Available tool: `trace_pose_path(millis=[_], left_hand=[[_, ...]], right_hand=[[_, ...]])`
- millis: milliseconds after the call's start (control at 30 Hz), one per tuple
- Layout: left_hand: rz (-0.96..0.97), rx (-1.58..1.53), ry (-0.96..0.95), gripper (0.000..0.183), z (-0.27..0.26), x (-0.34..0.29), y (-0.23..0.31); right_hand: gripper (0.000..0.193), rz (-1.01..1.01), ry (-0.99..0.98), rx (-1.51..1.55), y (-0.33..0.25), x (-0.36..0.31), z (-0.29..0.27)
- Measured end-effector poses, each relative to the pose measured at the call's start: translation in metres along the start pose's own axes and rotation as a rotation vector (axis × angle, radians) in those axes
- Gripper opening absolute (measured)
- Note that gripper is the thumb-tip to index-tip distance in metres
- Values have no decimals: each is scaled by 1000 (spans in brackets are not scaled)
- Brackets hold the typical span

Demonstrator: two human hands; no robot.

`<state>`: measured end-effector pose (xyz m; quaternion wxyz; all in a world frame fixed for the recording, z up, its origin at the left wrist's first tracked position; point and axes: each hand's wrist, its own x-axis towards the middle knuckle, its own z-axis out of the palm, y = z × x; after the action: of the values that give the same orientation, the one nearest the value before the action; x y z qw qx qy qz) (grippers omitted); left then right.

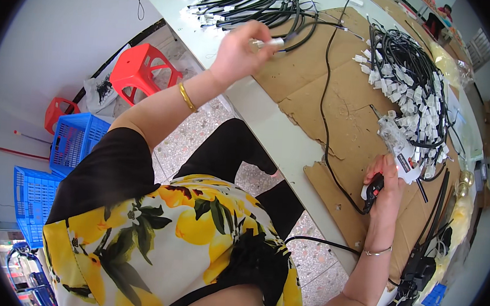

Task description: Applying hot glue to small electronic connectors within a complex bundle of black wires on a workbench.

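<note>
My left hand [239,55] is raised over the table's left edge, fingers closed on a white plug connector [275,42] at the end of a black cable. That cable [309,25] arcs away to the right above the cardboard. Over at the right, my right hand [389,180] is wrapped round the black-and-white handle of a corded gun-shaped tool [393,135]. The tool has a clear front and a thin tip pointing up and left. Its far side lies close against a heap of black cables with white connectors [414,91].
Brown cardboard [295,82] covers much of the white table [264,114]. More black cables [244,8] lie at the far left. A black cord [327,102] crosses the cardboard. Red stools [140,69] and blue crates [78,141] stand left. Another person [439,21] is far off.
</note>
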<state>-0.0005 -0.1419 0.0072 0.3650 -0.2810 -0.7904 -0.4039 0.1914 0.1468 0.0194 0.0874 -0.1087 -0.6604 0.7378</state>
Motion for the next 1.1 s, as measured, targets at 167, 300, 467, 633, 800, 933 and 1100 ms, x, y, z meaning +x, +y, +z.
trace_pose_path(millis=[167, 300, 467, 633, 800, 933, 1100], left_hand=[[133, 225, -213, 23, 0, -14, 3], [208, 283, -280, 24, -2, -16, -8], [207, 418, -326, 22, -11, -8, -21], [165, 516, -292, 27, -19, 3, -22], [453, 445, -46, 14, -6, 44, 22], [484, 166, -133, 10, 54, 77, 65], [259, -204, -562, 13, 155, 125, 83]], right_hand=[[32, 6, 7, -11, -2, -3, 5], [32, 3, 3, -6, -1, -2, 3], [32, 29, 73, -69, 0, -4, 0], [35, 6, -24, -116, -5, -1, -5], [35, 9, 10, -26, -10, -1, -3], [36, -68, -38, 88, -2, 2, -16], [35, -148, -7, 193, -8, 10, -30]])
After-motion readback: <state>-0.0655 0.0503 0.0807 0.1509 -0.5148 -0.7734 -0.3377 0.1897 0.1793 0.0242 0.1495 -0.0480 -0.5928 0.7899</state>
